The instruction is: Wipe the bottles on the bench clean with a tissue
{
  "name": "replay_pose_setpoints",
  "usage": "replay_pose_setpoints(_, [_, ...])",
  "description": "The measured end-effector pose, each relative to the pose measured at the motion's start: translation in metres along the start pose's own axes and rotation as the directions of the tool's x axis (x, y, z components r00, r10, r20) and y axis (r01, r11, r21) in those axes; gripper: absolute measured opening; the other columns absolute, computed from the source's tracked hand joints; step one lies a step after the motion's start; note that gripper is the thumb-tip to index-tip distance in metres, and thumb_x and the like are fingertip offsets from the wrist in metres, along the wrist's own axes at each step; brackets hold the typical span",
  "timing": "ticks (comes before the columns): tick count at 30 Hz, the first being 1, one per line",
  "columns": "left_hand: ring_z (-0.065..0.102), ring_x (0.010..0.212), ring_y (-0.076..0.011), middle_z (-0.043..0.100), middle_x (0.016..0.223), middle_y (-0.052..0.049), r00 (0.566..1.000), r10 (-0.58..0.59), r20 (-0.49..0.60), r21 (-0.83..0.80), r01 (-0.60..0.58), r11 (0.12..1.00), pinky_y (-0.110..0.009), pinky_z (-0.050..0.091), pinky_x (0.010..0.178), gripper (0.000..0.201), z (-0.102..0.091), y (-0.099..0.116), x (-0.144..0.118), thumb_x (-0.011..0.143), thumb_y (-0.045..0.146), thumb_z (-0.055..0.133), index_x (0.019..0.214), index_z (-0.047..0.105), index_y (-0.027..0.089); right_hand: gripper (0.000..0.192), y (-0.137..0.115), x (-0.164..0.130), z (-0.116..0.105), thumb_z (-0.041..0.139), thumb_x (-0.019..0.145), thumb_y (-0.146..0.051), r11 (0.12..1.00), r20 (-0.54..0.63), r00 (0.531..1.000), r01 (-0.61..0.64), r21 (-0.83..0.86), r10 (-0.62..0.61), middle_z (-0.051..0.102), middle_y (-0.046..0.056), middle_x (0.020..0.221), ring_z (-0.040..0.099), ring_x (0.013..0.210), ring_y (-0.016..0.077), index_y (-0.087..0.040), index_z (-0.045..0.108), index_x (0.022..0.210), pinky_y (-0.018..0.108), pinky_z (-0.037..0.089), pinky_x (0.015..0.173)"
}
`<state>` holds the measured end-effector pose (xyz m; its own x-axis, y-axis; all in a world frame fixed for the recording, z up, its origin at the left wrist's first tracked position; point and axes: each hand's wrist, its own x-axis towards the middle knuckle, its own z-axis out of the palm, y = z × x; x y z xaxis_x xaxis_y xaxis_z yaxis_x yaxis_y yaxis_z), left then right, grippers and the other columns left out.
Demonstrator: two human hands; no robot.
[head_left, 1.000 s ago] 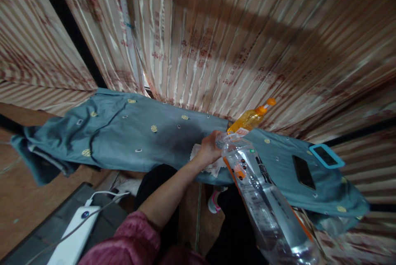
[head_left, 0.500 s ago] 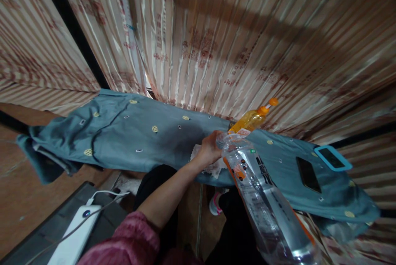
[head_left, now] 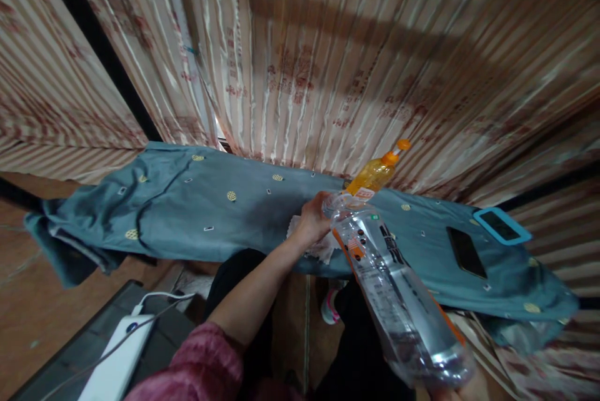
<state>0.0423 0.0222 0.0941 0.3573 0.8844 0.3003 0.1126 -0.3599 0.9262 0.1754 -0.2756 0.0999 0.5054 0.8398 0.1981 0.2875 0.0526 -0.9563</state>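
Bottle [head_left: 403, 292] tilted, its neck in the left hand's [head_left: 313, 221] closed fingers; right hand [head_left: 469, 386] at its base, grip mostly hidden, not judgeable; thin plastic could buckle under a hard squeeze, or the base slip if merely propped; a swung neck could topple the yellow bottle [head_left: 374, 175] just beyond the left fingers, contact unclear; striped curtain [head_left: 290, 32] beyond both hands; blue-grey cloth [head_left: 248, 220] below the left fingers; dark phone [head_left: 467, 252] well to their right; crumpled sheet [head_left: 323, 252] under them.
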Motion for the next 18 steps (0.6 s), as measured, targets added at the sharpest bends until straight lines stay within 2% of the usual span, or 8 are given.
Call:
replay_pose_setpoints(2, [0.079,0.1,-0.0276,0.082,0.106,-0.008,1.0,0.003,-0.011,0.014,-0.003,1.0,-0.038,0.061,0.09,0.037,0.001,-0.001,0.001,0.077,0.028,0.087,0.108,0.069,0.018,0.085,-0.002,0.002,0.007,0.075,0.078,-0.081,1.0,-0.009,1.0,-0.006,0.019,0.006,0.075,0.013,0.123,0.075,0.109,0.0382,-0.024,0.062,0.139,0.049,0.064,0.088])
replay_pose_setpoints(4, [0.079,0.099,-0.0277,0.082,0.105,-0.008,1.0,-0.002,-0.021,0.032,0.002,0.999,-0.038,0.062,0.09,0.037,0.001,-0.001,0.001,0.077,0.03,0.088,0.107,0.069,0.019,0.082,-0.009,0.003,0.014,0.073,0.079,-0.078,0.999,-0.026,1.0,-0.014,0.04,0.015,0.073,0.013,0.128,0.073,0.114,0.039,-0.024,0.061,0.14,0.047,0.063,0.092])
replay_pose_setpoints(6, [0.079,0.099,-0.0279,0.082,0.106,-0.008,1.0,-0.005,-0.025,0.044,0.006,0.999,-0.038,0.061,0.09,0.035,0.001,0.0,0.002,0.077,0.029,0.088,0.106,0.07,0.018,0.078,-0.018,0.002,0.019,0.071,0.082,-0.077,0.998,-0.028,0.999,-0.036,0.052,0.038,0.073,0.011,0.129,0.073,0.116,0.0361,-0.025,0.061,0.139,0.041,0.06,0.095])
replay_pose_setpoints(9, [0.078,0.102,-0.0285,0.082,0.108,-0.01,1.0,-0.004,-0.025,0.043,0.005,0.999,-0.038,0.061,0.091,0.035,0.001,0.0,0.002,0.077,0.028,0.087,0.106,0.071,0.017,0.079,-0.029,0.002,0.024,0.069,0.081,-0.08,0.991,-0.031,0.994,-0.102,0.082,0.104,0.076,0.008,0.121,0.075,0.108,0.0316,-0.027,0.06,0.14,0.037,0.059,0.093])
replay_pose_setpoints(12, [0.079,0.1,-0.027,0.082,0.107,-0.009,1.0,0.008,-0.03,0.03,-0.007,1.0,-0.037,0.061,0.09,0.032,0.0,-0.001,0.002,0.078,0.025,0.084,0.106,0.071,0.017,0.084,-0.034,0.003,0.028,0.078,0.07,-0.082,0.974,-0.081,0.98,-0.167,0.154,0.181,0.077,0.007,0.116,0.075,0.106,0.0318,-0.028,0.066,0.133,0.037,0.058,0.092])
replay_pose_setpoints(15, [0.079,0.096,-0.0254,0.082,0.104,-0.007,0.999,0.018,-0.042,0.02,-0.017,1.0,-0.035,0.061,0.088,0.031,0.001,-0.002,0.002,0.078,0.025,0.083,0.106,0.071,0.018,0.084,-0.035,0.003,0.031,0.09,0.056,-0.077,0.948,-0.143,0.957,-0.214,0.235,0.251,0.078,0.004,0.113,0.073,0.113,0.0316,-0.03,0.072,0.123,0.033,0.056,0.096])
replay_pose_setpoints(18, [0.078,0.096,-0.0257,0.083,0.104,-0.006,0.999,0.013,-0.042,0.002,-0.013,1.0,-0.036,0.061,0.088,0.032,0.001,-0.002,0.003,0.077,0.03,0.085,0.104,0.072,0.019,0.08,-0.032,0.003,0.03,0.091,0.058,-0.075,0.951,-0.152,0.96,-0.193,0.242,0.234,0.079,0.003,0.116,0.073,0.116,0.0313,-0.031,0.074,0.122,0.033,0.058,0.095])
